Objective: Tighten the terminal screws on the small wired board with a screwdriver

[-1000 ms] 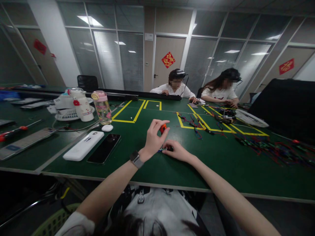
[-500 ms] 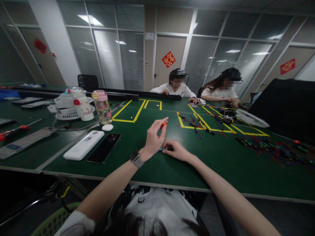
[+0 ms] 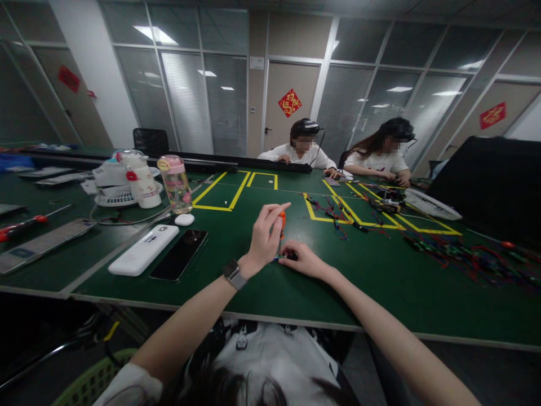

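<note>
My left hand (image 3: pixel 267 232) is closed around the orange handle of a screwdriver (image 3: pixel 283 221), which stands upright with its thin shaft pointing down. At the shaft's lower end lies a small part with blue and green on it (image 3: pixel 278 257), mostly covered by my fingers. My right hand (image 3: pixel 302 258) rests on the table just to the right, its thumb and fingertips pinching the edge of that small part. Its exact kind is too small to make out.
On the left lie a black phone (image 3: pixel 180 255), a white power bank (image 3: pixel 144 250) and a white case (image 3: pixel 185 220), with a pink-lidded bottle (image 3: pixel 176 183) behind. Tangled wires (image 3: pixel 469 256) spread across the right. Two people sit across the green table (image 3: pixel 236 293).
The fingers of my left hand have shifted slightly on the screwdriver, and more of its orange handle shows. My right hand stays in place.
</note>
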{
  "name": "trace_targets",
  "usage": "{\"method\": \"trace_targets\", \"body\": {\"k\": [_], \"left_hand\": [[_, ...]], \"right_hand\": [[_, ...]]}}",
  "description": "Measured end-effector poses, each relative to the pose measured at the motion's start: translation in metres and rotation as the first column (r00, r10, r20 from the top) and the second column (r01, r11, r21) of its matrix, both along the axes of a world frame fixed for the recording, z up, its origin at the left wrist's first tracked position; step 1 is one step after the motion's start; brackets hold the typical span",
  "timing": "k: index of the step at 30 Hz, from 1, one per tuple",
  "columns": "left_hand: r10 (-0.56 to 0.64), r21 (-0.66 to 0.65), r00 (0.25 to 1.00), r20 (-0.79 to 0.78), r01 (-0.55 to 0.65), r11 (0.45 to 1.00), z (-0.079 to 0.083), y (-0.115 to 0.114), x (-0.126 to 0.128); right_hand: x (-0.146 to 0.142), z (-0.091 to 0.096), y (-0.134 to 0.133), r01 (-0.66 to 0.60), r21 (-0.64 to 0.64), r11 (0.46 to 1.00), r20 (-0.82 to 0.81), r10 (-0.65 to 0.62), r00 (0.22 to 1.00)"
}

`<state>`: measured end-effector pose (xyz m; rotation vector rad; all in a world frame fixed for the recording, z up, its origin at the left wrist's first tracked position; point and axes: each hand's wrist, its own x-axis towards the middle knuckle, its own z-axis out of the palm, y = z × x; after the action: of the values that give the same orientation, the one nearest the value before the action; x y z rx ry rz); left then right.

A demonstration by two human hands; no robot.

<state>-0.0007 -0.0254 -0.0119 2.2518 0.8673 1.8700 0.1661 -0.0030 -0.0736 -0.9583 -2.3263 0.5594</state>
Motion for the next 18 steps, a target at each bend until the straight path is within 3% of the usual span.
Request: {"method": "trace_targets", "body": {"k": [5,14,18], "left_hand": [[-0.077,-0.008,0.996,0.054,0.077,0.997,-0.0001,0.0006,0.0019],[0.103,0.11,0.995,0.009,-0.104,0.988,0.0,0.0001,0.0007],[0.005,0.034,1.0,-0.015,-0.005,0.999,-0.0003,-0.001,-0.0003]], "right_hand": [[0.0002,-0.0002,0.0006,-0.004,-0.006,1.0,-0.002,0.004,1.0],[-0.0005,0.002,-0.001,0.005,-0.004,1.0,0.0,-0.005,1.0],[-0.0001,0.0014,-0.0006,0.0,-0.001,1.0,0.001,0.0,1.0]]}}
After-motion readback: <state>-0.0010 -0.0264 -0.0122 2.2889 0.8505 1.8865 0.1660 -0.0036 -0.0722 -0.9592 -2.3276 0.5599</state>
